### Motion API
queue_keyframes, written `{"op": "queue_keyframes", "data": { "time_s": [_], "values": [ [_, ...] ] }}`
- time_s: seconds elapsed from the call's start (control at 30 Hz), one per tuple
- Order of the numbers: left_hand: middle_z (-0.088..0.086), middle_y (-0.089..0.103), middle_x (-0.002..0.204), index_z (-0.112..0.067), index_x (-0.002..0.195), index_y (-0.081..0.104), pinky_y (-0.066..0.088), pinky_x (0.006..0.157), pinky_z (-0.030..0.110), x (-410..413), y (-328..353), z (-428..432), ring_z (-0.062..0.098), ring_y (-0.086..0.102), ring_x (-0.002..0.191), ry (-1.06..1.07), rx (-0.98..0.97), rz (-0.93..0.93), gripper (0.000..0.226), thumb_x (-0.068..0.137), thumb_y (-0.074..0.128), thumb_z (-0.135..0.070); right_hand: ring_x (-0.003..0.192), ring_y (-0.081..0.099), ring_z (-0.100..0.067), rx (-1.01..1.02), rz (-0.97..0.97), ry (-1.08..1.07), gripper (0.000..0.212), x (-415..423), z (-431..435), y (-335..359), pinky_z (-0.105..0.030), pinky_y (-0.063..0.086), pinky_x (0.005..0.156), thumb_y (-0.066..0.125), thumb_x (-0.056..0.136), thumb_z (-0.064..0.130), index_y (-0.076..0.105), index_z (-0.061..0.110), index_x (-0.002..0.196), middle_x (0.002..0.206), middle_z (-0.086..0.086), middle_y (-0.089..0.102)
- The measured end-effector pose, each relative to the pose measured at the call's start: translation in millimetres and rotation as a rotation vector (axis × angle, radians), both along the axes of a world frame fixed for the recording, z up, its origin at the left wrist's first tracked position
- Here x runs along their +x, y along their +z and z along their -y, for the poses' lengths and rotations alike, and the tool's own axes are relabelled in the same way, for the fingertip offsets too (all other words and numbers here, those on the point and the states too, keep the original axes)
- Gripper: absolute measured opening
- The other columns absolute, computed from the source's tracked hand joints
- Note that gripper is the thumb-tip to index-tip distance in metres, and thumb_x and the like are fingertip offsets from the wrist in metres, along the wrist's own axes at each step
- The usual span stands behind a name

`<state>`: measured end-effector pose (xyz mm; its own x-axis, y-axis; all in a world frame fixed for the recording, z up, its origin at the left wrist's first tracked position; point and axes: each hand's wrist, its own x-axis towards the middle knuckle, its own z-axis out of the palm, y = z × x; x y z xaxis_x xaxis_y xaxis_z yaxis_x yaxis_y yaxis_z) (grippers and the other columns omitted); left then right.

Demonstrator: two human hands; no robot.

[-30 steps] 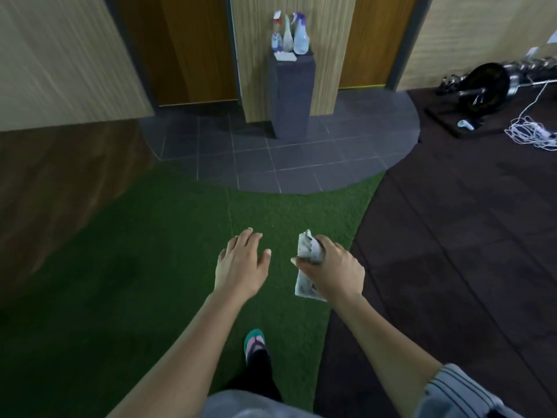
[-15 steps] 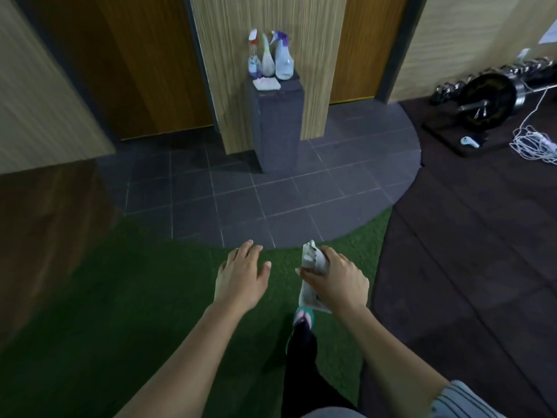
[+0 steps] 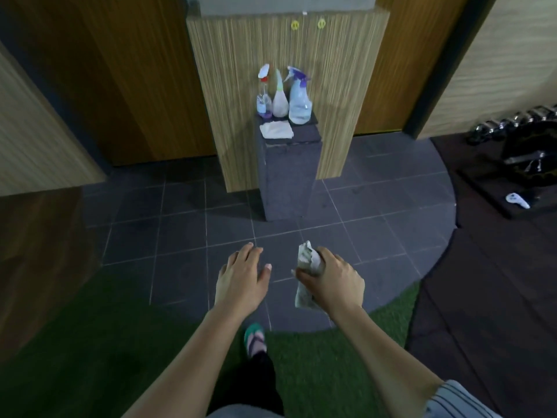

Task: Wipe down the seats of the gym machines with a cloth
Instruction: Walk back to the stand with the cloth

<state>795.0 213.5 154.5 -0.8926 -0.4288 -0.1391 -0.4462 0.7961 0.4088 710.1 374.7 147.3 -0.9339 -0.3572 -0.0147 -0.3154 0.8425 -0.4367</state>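
My right hand [image 3: 333,280] grips a crumpled grey-white cloth [image 3: 306,260], whose ends stick out above and below my fist. My left hand [image 3: 241,277] hovers beside it, empty, with fingers relaxed and spread. Both hands are held out over the dark tiled floor. Ahead stands a dark pedestal [image 3: 289,173] against a wooden pillar. On its top are three spray bottles [image 3: 283,96] and a folded white cloth [image 3: 276,130]. No gym machine seat is in view.
Green turf [image 3: 90,342] lies underfoot, grey tiles [image 3: 180,230] ahead, dark rubber matting [image 3: 482,297] to the right. A weight plate and dumbbells [image 3: 530,152] sit at far right with a small white object [image 3: 517,200]. Wooden doors flank the pillar. My sandalled foot [image 3: 255,339] steps forward.
I have walked forward off the turf toward the pedestal, which now looks much closer. Both hands keep the same pose, the right still holding the cloth.
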Motion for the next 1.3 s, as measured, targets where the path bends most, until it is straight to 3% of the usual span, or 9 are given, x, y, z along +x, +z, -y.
{"op": "queue_keyframes", "data": {
  "time_s": [0.43,0.8,1.1,1.3],
  "values": [
    [-0.003,0.025,0.155,-0.021,0.145,0.033,0.031,0.108,0.041,-328.2,0.7,171.1,0.020,0.025,0.140,-0.046,-0.011,-0.001,0.049,0.099,0.037,-0.040,0.089,0.062,-0.022,-0.028,-0.064,-0.080,0.051,-324.5,162.8,-1.4,-0.031,0.042,0.067,0.061,0.072,0.067,0.056,0.033,0.110,0.095,0.006,0.064],
    [-0.004,0.028,0.153,-0.020,0.144,0.035,0.029,0.107,0.040,-546.1,-35.0,227.9,0.019,0.027,0.139,0.025,0.009,0.018,0.048,0.099,0.038,-0.039,0.091,0.063,-0.030,-0.030,-0.123,-0.003,0.052,-558.0,231.8,-42.3,-0.036,0.047,0.070,0.067,0.071,0.061,0.058,0.031,0.113,0.101,0.001,0.068],
    [0.003,0.041,0.146,-0.015,0.136,0.047,0.032,0.109,0.040,-665.2,-91.2,243.2,0.023,0.035,0.135,0.170,0.048,0.050,0.045,0.096,0.048,-0.035,0.076,0.064,-0.031,0.041,-0.196,0.180,0.053,-703.1,271.4,-113.9,-0.039,0.051,0.065,0.078,0.061,0.048,0.063,0.028,0.107,0.089,0.000,0.068],
    [0.003,0.033,0.152,-0.018,0.139,0.045,0.027,0.112,0.049,-711.4,-141.6,266.7,0.026,0.027,0.141,0.195,-0.002,0.065,0.046,0.096,0.046,-0.035,0.074,0.065,-0.029,0.030,-0.221,0.229,0.053,-746.4,302.5,-178.3,-0.037,0.051,0.067,0.077,0.061,0.046,0.065,0.028,0.109,0.089,0.000,0.069]
  ]
}}
